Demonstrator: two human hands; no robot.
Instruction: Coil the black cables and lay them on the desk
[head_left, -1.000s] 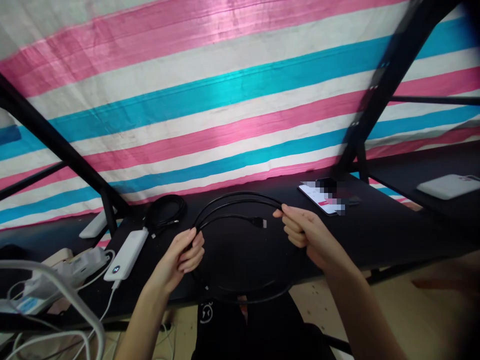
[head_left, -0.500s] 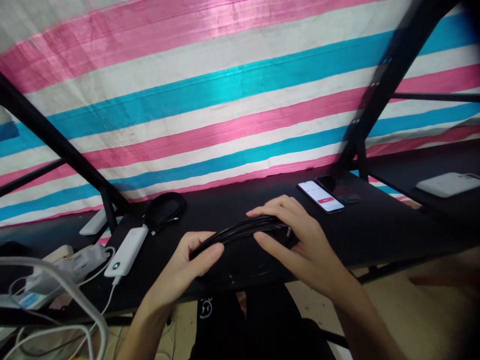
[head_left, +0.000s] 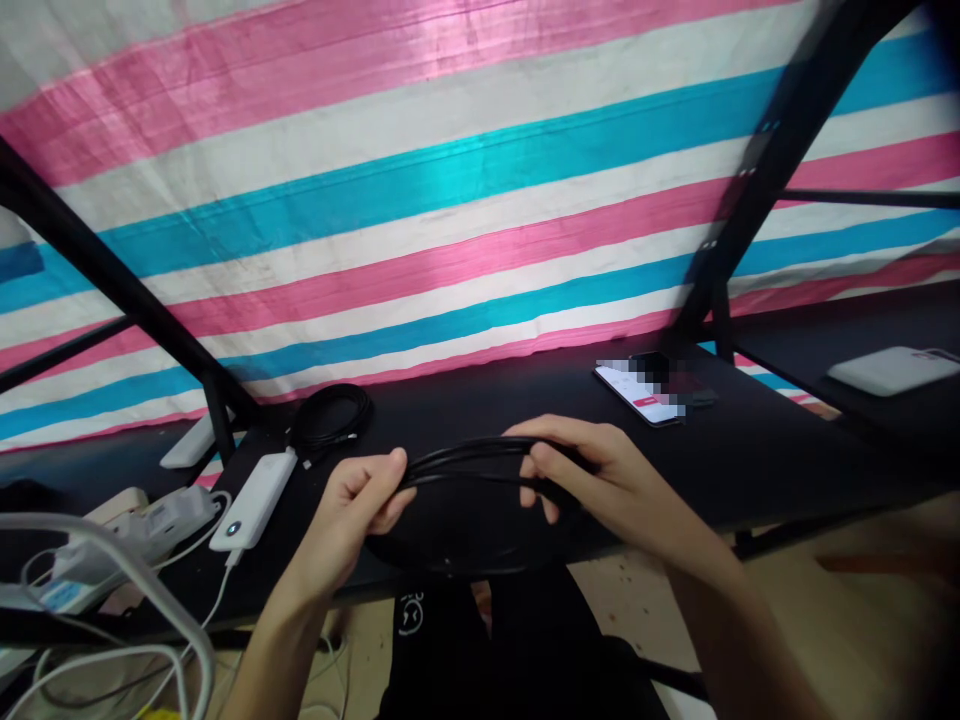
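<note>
A black cable (head_left: 469, 449) is looped into a coil and held between my two hands, over the front part of the black table (head_left: 465, 400). My left hand (head_left: 360, 500) pinches the coil's left end between thumb and fingers. On the right end, my right hand (head_left: 577, 465) grips the strands, thumb on top and fingers curled around. The lower loop of the coil hangs near the table's front edge, hard to make out against the dark surface. I cannot see the cable's plugs.
Another coiled black cable (head_left: 330, 420) lies at the back left, beside a white power bank (head_left: 255, 500). A phone (head_left: 637, 392) lies at the back right. White power strips (head_left: 142, 530) and thick white cables (head_left: 150, 580) crowd the left. A white device (head_left: 892, 370) rests far right.
My fingers have closed tighter on both ends of the coil. My left hand has shifted slightly left, and the strands between my hands are spread apart more.
</note>
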